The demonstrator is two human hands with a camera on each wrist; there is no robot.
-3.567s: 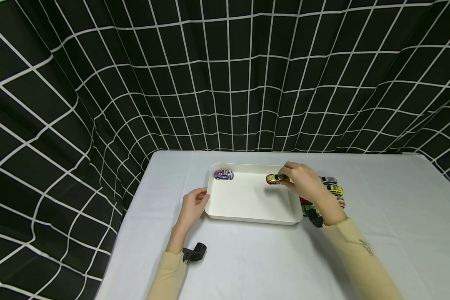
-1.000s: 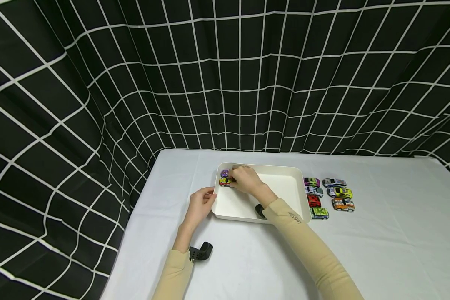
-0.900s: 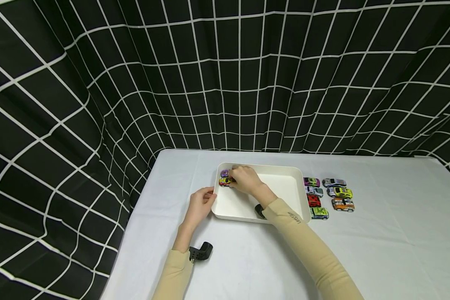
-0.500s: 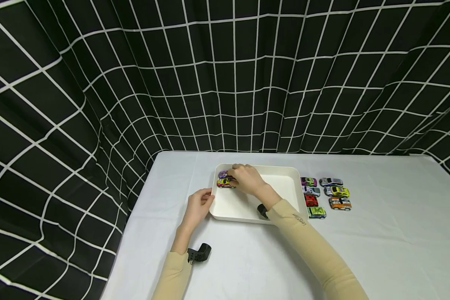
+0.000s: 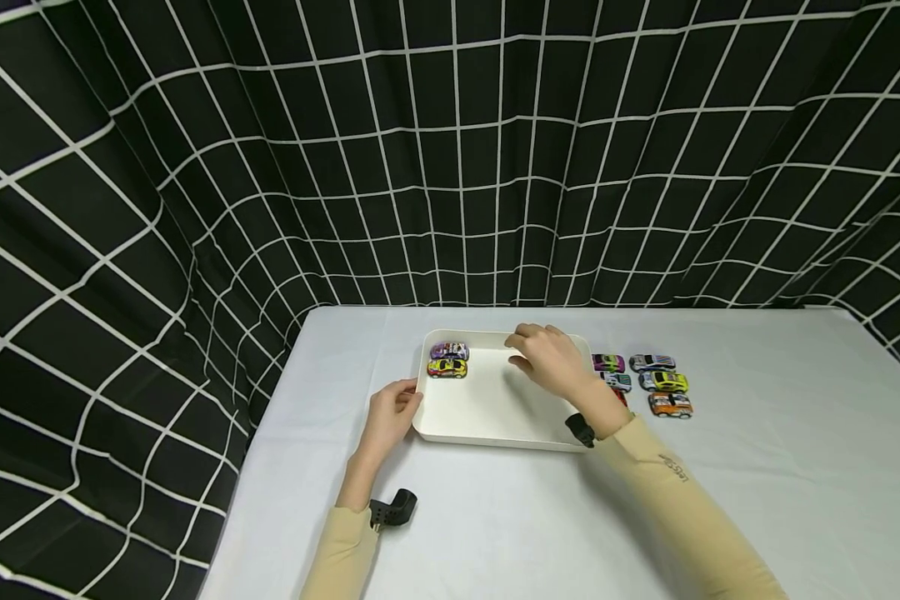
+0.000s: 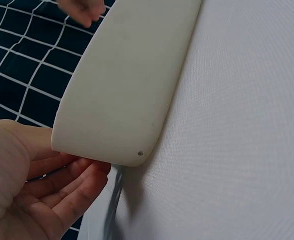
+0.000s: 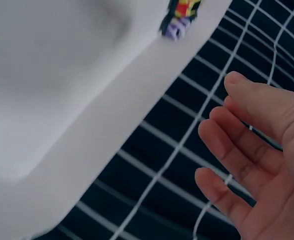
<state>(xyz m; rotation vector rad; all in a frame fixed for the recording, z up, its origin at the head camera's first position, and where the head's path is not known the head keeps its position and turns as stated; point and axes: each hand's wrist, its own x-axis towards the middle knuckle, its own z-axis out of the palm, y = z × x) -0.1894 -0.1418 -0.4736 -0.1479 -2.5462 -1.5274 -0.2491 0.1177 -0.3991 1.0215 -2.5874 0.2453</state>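
A shallow white tray (image 5: 495, 417) stands on the table. My left hand (image 5: 392, 412) holds its left side; in the left wrist view the thumb reaches to the rim and the curled fingers (image 6: 82, 192) lie against the end wall. Two toy cars sit side by side in the tray's far left corner, a purple toy car (image 5: 450, 350) behind a yellow and red toy car (image 5: 447, 368). Over the right half of the tray hovers my right hand (image 5: 551, 360), fingers relaxed and apart, with nothing in them.
Just right of the tray are a purple and green toy car (image 5: 609, 362), a pale one and a red one, partly hidden by my right arm. Farther right, a silver (image 5: 652, 362), a yellow (image 5: 663, 382) and an orange toy car (image 5: 671, 406) form a column. A gridded black curtain (image 5: 495, 167) hangs behind.
My right hand brought the yellow and red car leftward, set it beside the purple one, let go and moved back right. The left hand kept its place at the tray.
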